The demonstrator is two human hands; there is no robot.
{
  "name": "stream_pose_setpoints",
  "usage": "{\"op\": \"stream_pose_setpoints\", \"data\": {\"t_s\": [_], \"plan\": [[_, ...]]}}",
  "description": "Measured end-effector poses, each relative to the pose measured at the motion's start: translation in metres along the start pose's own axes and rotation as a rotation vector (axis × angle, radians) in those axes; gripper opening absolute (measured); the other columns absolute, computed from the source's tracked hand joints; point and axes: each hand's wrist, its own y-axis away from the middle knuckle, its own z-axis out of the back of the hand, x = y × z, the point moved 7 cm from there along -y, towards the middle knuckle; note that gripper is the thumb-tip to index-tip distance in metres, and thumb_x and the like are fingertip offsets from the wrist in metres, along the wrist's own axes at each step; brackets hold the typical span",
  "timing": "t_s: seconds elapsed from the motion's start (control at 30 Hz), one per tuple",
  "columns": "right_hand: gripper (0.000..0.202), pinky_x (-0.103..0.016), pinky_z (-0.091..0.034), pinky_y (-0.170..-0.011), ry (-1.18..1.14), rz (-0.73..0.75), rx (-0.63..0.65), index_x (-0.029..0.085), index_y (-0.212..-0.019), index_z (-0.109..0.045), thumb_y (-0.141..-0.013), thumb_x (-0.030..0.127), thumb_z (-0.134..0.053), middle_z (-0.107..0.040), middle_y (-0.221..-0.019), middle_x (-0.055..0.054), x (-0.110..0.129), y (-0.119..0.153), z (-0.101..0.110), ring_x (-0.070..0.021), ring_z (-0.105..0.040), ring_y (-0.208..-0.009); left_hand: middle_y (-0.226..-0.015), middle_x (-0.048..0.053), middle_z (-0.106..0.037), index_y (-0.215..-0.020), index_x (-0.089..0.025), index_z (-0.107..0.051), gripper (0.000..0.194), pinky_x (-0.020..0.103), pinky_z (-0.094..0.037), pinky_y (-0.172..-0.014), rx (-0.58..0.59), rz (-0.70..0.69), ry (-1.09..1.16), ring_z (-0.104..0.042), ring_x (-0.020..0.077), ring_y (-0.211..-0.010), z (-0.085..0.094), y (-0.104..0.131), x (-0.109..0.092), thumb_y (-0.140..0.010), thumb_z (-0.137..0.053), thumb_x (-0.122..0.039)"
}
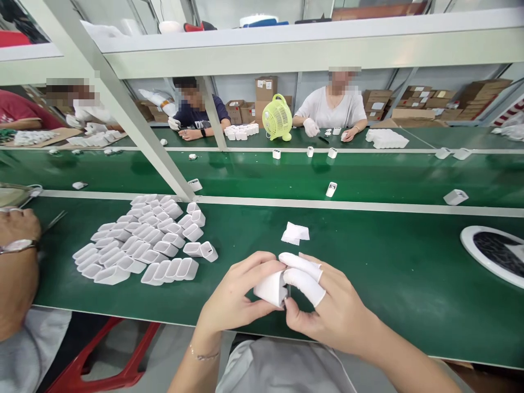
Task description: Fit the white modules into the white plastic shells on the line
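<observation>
Between my two hands, over the front part of the green table [393, 273], is a white plastic housing [268, 289]. My left hand [237, 289] wraps round its left side, thumb below and fingers on top. My right hand [327, 305] is closed at its right end, the thumb pressing low near a small dark part that I cannot make out. White finger covers [305, 281] sit on two right-hand fingers. To the left stand many similar hollow white housings [153, 236] in rows. Small white paper pieces [295, 233] lie just beyond my hands.
A green conveyor belt [245, 177] crosses ahead, carrying scattered white housings [331, 189]. A slanted white post [135, 120] rises at left. A white-rimmed round object [491, 254] lies at right. A co-worker's arm [18, 267] is at far left; other people sit opposite, near a green fan [278, 117].
</observation>
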Motion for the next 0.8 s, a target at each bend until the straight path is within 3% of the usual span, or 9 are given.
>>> {"op": "stream_pose_setpoints", "data": {"t_s": [0.1,0.27,0.53,0.8], "plan": [[0.027,-0.026,-0.059,-0.082,-0.116,-0.116,-0.005,0.016,-0.104,-0.057,-0.077,0.013,-0.056,-0.070,-0.101,-0.009,-0.010,0.003,0.012,-0.0176,-0.070,-0.088,-0.111,0.010,-0.060,-0.122,-0.022,-0.057,0.043,0.028,-0.052,-0.079,-0.091,0.040,-0.034,-0.061,0.0219,-0.099,0.009,0.005,0.008,-0.082,-0.072,-0.031],[0.029,-0.017,-0.055,-0.079,-0.376,-0.359,0.042,0.022,-0.104,-0.055,-0.076,0.013,-0.057,-0.069,-0.100,0.000,-0.031,0.014,0.009,-0.0101,-0.068,-0.086,-0.106,0.009,-0.061,-0.121,-0.023,-0.057,0.046,0.028,-0.052,-0.073,-0.172,0.010,-0.002,-0.061,0.0216,-0.092,0.012,0.008,0.004,-0.080,-0.075,-0.033],[0.026,-0.017,-0.053,-0.085,-0.258,-0.166,0.061,0.019,-0.105,-0.057,-0.079,0.013,-0.058,-0.069,-0.101,-0.004,-0.017,0.006,0.015,-0.0103,-0.067,-0.090,-0.105,0.008,-0.061,-0.122,-0.023,-0.057,0.045,0.025,-0.051,-0.071,-0.085,-0.044,-0.022,-0.062,0.0187,-0.089,0.002,-0.004,-0.011,-0.082,-0.071,-0.038],[0.022,-0.026,-0.059,-0.076,-0.109,-0.073,0.096,0.016,-0.105,-0.058,-0.083,0.015,-0.055,-0.070,-0.095,-0.006,-0.013,0.003,0.016,-0.0159,-0.068,-0.081,-0.105,0.009,-0.060,-0.123,-0.022,-0.056,0.046,0.026,-0.052,-0.071,-0.047,-0.044,-0.025,-0.062,0.0193,-0.089,-0.001,-0.007,-0.009,-0.082,-0.071,-0.039]]}}
